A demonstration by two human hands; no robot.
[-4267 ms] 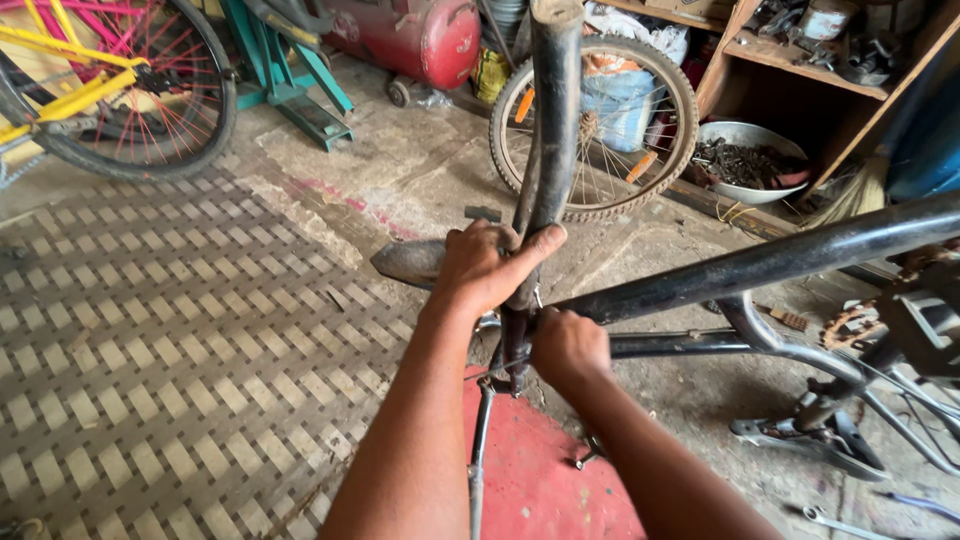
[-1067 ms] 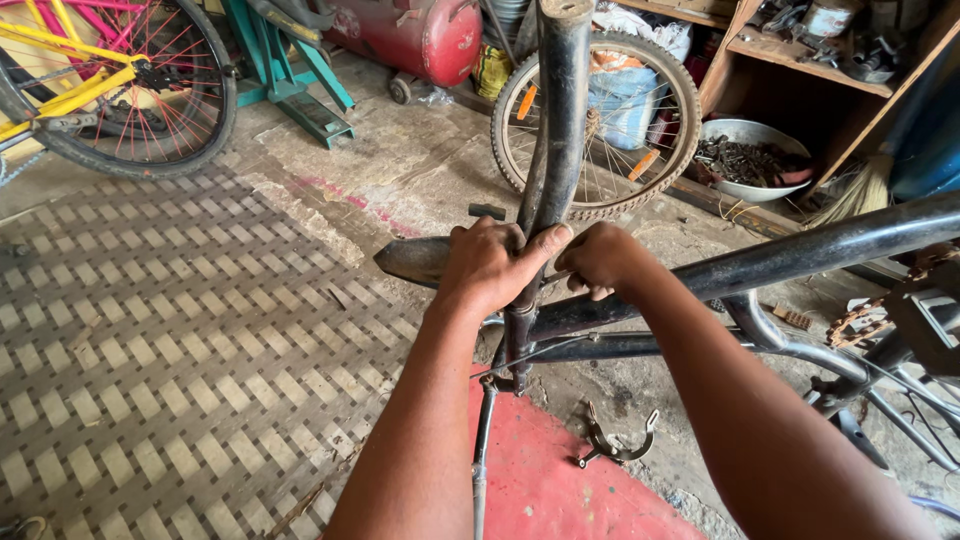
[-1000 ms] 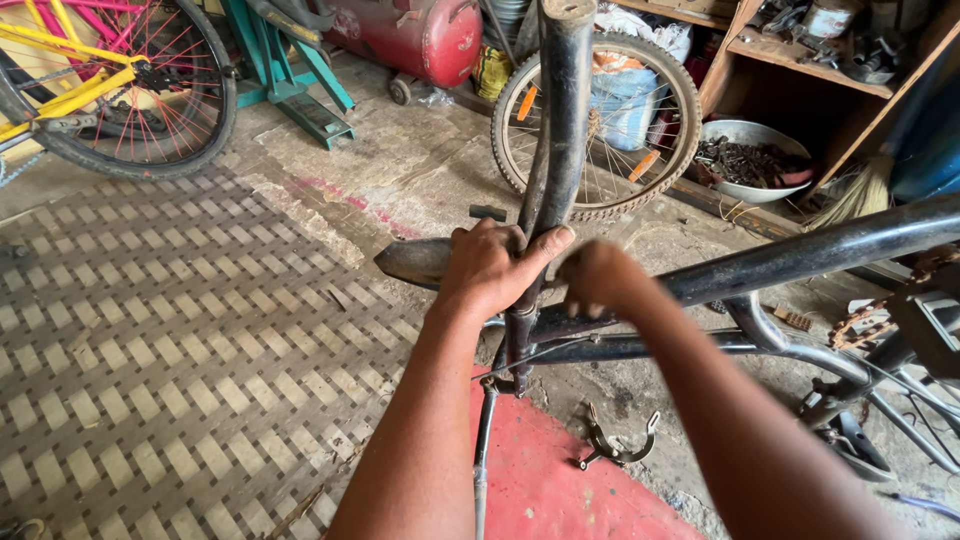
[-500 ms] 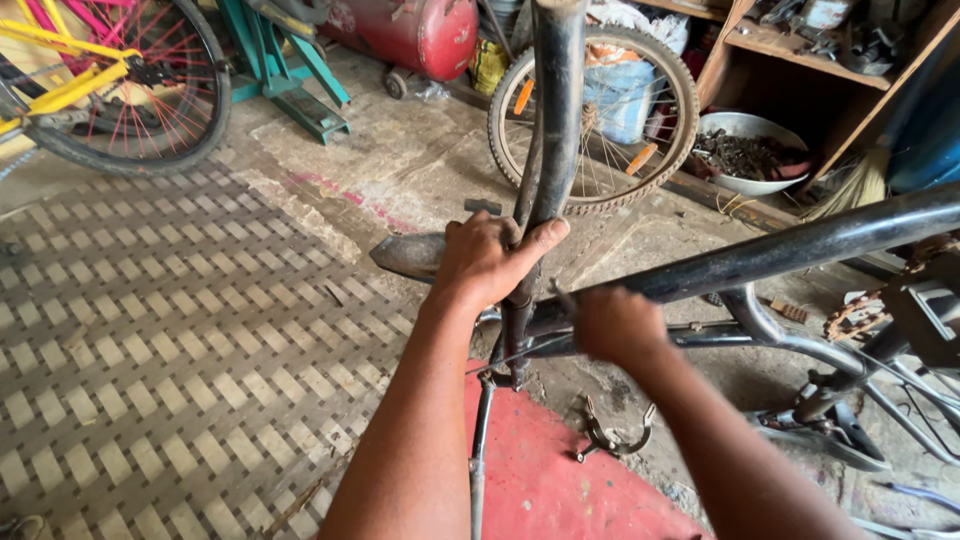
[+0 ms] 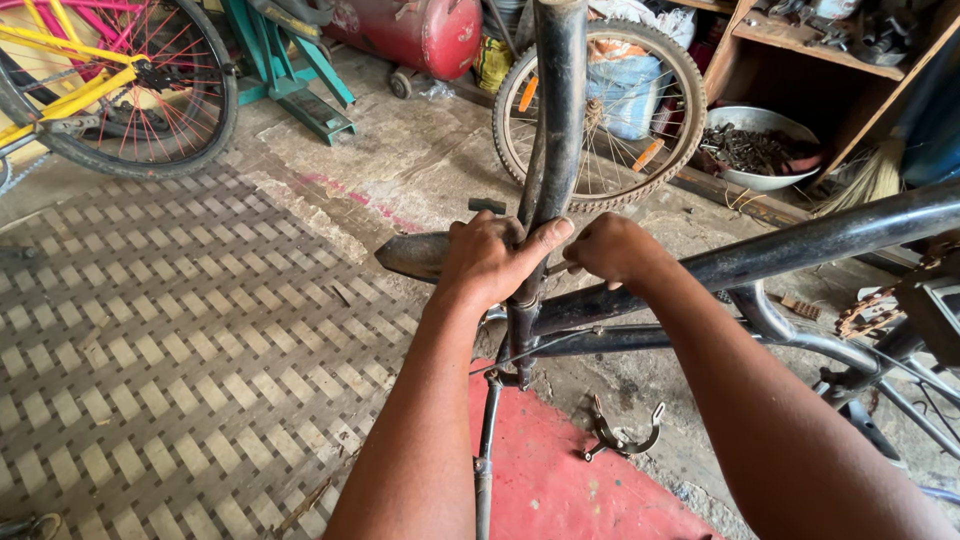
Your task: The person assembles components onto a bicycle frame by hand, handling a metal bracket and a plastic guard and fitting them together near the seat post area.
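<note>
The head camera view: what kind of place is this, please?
Most likely a bicycle repair shop. The left hand and right hand grip a black bicycle frame. A loose wheel leans near a bowl of metal parts, and a yellow bicycle stands on the left.

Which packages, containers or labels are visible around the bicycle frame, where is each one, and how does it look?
Yellow package: back, beside the red tank; small, crumpled, with dark print.
Blue and white sack: behind the loose wheel; bulging, tied at the top.
Red tank: top centre on the floor; a rounded cylinder, with no label that can be made out.
Metal bowl: under the wooden shelf; round, grey, holding dark small parts.
No signs or screens.
</note>
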